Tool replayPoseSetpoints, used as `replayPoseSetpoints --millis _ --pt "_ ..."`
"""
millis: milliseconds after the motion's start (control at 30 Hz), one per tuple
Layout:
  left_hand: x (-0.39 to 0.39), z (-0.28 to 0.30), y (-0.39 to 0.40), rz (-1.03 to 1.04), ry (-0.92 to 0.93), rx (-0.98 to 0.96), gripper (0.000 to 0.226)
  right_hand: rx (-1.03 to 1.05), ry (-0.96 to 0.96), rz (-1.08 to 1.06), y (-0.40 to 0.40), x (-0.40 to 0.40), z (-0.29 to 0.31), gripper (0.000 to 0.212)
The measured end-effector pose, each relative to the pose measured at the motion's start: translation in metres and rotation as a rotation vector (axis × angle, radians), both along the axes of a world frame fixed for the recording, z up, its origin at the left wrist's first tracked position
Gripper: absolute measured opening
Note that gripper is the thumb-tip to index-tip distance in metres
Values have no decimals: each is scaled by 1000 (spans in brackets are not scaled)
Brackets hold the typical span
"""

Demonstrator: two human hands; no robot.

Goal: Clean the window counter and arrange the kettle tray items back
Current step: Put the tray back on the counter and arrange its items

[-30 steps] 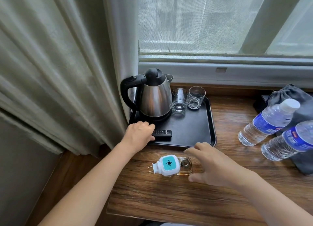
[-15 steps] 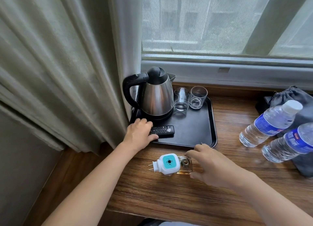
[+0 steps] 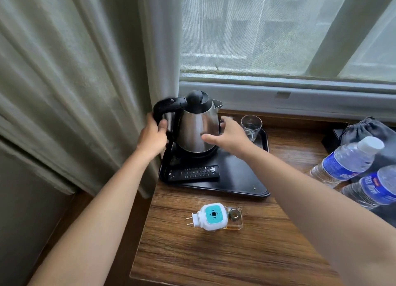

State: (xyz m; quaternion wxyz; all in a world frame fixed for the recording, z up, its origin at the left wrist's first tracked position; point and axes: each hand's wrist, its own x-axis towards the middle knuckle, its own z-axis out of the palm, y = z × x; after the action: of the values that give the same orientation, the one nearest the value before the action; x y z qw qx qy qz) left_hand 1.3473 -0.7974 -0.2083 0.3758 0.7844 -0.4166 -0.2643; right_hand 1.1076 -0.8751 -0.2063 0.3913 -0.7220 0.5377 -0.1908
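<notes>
The right hand (image 3: 230,135) is hiding one glass behind it, and its fingers are blurred, spread loosely beside the kettle (image 3: 198,127). The left hand (image 3: 153,133) is gripping the kettle's black handle; the kettle is standing at the far left of the tray (image 3: 240,178).

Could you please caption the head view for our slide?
Left hand grips the kettle handle; right hand reaches toward it.

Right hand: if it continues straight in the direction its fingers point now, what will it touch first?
Most likely the glass tumbler behind the right hand, just beyond its fingertips beside the kettle; depth is unclear.
</notes>
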Motion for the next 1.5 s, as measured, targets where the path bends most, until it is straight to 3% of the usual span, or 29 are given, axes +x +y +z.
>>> replayPoseSetpoints --millis 200,367,467,600,767,933,1033,1100,1167,1267,1333,1433,1500 --pt "11 6 -16 15 -92 -21 31 -27 -91 -44 4 26 -9 77" --pt "10 1 -11 -3 -68 -30 31 -20 -63 -5 -3 23 -11 78" --pt "12 -3 -9 -17 -110 -35 18 -47 -39 1 -2 23 -10 78" --pt "20 -9 -9 -33 -124 -32 9 -42 -37 -9 3 25 -12 65" --pt "20 -11 -12 0 -148 -8 22 -17 -43 -34 6 27 -13 71" --pt "16 -2 -11 -9 -135 33 14 -11 -61 -35 6 26 -12 76" --pt "15 1 -9 -5 -172 41 24 -17 2 17 6 23 -7 73" --pt "14 4 -8 0 -208 81 30 -103 124 79 6 15 -1 86" --pt "10 11 -6 9 -231 107 33 -254 240 125 6 -1 1 85" --pt "8 13 -7 34 -265 100 31 -490 163 -64 3 -40 -5 54" --pt "6 12 -9 47 -304 117 32 -461 102 -281 -4 -64 -11 45" --pt "1 15 -10 60 -317 142 34 -135 186 -444 -22 -83 -23 80" --pt "-1 20 -10 41 -343 196 36 -25 197 -457 -31 -86 -29 98"
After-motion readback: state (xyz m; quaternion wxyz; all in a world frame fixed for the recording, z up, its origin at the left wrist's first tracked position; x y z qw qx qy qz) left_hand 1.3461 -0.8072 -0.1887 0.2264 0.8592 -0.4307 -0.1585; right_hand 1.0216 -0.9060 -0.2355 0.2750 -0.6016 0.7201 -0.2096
